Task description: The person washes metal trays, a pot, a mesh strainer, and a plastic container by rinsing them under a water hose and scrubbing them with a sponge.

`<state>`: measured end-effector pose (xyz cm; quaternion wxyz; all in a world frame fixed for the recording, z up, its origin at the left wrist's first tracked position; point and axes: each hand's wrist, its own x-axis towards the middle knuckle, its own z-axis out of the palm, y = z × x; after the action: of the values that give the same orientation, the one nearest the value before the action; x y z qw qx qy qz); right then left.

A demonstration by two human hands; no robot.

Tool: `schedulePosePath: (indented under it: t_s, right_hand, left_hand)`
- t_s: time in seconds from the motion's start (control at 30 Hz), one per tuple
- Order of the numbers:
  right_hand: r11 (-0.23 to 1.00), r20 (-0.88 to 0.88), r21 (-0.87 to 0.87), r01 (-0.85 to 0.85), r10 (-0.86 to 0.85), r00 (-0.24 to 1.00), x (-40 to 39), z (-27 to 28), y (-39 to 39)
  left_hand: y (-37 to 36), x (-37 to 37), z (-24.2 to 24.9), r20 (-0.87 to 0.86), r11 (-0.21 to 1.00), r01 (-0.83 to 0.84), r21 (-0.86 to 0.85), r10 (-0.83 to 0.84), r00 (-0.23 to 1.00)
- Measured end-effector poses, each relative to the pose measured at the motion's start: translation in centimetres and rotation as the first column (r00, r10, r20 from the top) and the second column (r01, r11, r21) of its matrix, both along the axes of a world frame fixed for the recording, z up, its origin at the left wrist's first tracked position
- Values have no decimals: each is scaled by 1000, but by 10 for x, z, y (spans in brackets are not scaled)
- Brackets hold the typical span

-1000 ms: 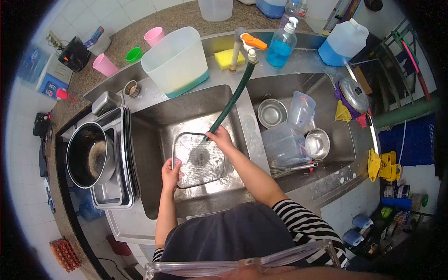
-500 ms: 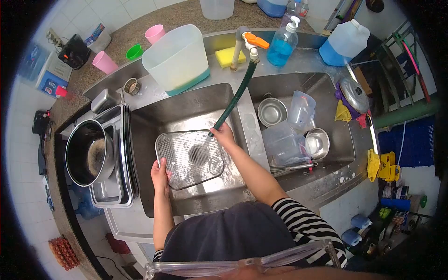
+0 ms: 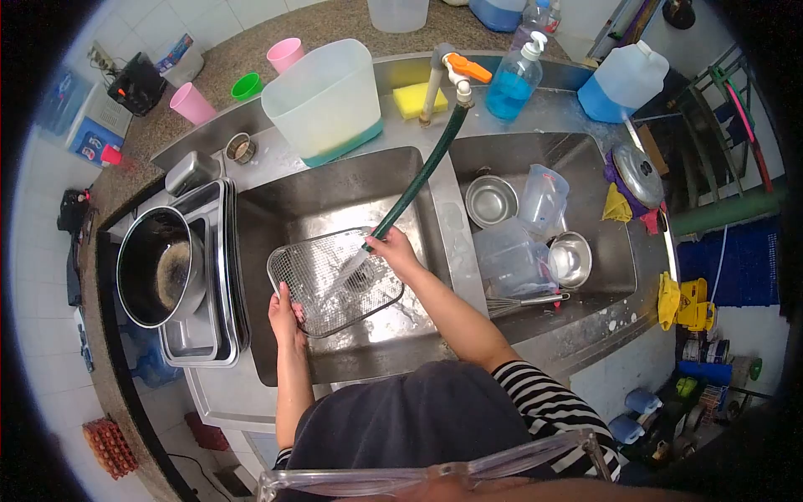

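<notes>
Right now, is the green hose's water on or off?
On: a clear stream leaves the green hose, spraying over the wire rack.

Note that the mesh of the wire rack point(image 3: 314, 280) partly masks the fingers of your left hand point(image 3: 286, 325). Your right hand point(image 3: 393, 253) covers part of the rack's far right rim and one side of the green hose point(image 3: 410, 197) near its mouth. At left, the large pot point(image 3: 159, 268) conceals part of the stacked trays point(image 3: 224, 280). The top edge crops the pale tub point(image 3: 397, 15) on the far tabletop point(image 3: 226, 54). You cannot identify the small items in the dark near right corner.
</notes>
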<state>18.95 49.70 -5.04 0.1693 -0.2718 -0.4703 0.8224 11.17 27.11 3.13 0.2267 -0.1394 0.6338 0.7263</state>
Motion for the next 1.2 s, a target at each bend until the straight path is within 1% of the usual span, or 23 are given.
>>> schedulePosePath:
  t_s: [0.03,0.1,0.17,0.23,0.3,0.4,0.43,0.5,0.53,0.57,0.63,0.67,0.7,0.77,0.83,0.9,0.93,0.97,1.03,1.1,1.13,1.17,1.2]
  right_hand:
    - [1000,21,-4,18,-18,1000,0,-3,0]
    - [996,57,77,37,-42,997,4,-14,6]
    - [988,181,155,16,-44,983,5,-25,10]
    - [1000,-44,2,-24,25,999,6,-7,0]
    - [998,-61,-38,-42,39,997,11,0,-2]
    - [993,196,79,87,-101,975,13,-12,7]
    - [993,193,80,88,-102,976,12,-12,6]
    - [999,67,12,-43,42,997,13,-8,0]
    - [997,-9,-71,-19,19,1000,13,6,-7]
    - [997,-3,-72,-22,22,1000,15,2,-7]
    - [998,67,20,52,-53,996,13,-12,-3]
    - [997,112,-13,81,-79,991,12,-19,0]
    - [997,106,-12,81,-80,991,11,-15,-2]
    - [999,31,-36,-16,17,999,14,2,-10]
    - [997,-3,-80,-13,13,1000,17,5,-14]
    - [989,118,132,62,-77,990,18,-12,-5]
    - [951,253,276,138,-210,944,17,-17,0]
    - [948,301,277,156,-240,923,17,-22,5]
    - [960,250,198,198,-245,937,5,-20,2]
    - [994,157,103,42,-58,986,-1,-15,-7]
    - [998,105,28,55,-58,993,0,-3,-10]
    - [998,106,26,49,-52,993,1,-5,-9]
    - [993,198,111,43,-64,978,3,-9,-5]
  left_hand:
    - [-1,0,-2,-2,1000,-14,-9,14,1000]
    - [-1,0,-3,-5,999,-26,-18,26,1000]
    - [-1,-1,-4,-1,998,-61,-8,61,998]
    - [-5,-3,-8,-5,997,-72,-10,72,997]
    - [-8,-2,-12,-2,996,-87,-12,87,996]
    - [-4,-2,-7,39,980,-199,0,199,979]
    - [-2,-2,-6,36,980,-198,1,198,980]
    - [-3,0,-5,40,976,-219,7,219,975]
    - [-4,-1,-7,44,975,-221,3,221,974]
    - [-6,-2,-10,62,975,-222,14,221,973]
    - [-5,0,-10,78,974,-225,32,222,972]
    - [-3,3,-6,76,975,-219,23,217,973]
    - [-2,3,-3,72,977,-212,11,211,975]
    - [-4,0,-10,41,974,-224,34,223,974]
    - [-11,1,-14,22,969,-240,56,239,971]
    - [-17,-1,-14,39,968,-246,45,244,969]
    - [-21,-1,-10,64,973,-231,14,230,971]
    - [-26,2,-7,64,972,-233,18,231,971]
    - [-32,6,4,79,984,-158,83,152,985]
    - [-34,11,13,73,981,-172,92,165,984]
    - [-37,12,14,57,982,-162,98,157,986]
    - [-41,14,14,42,982,-154,105,150,988]
    - [-46,14,7,2,983,-140,121,141,990]
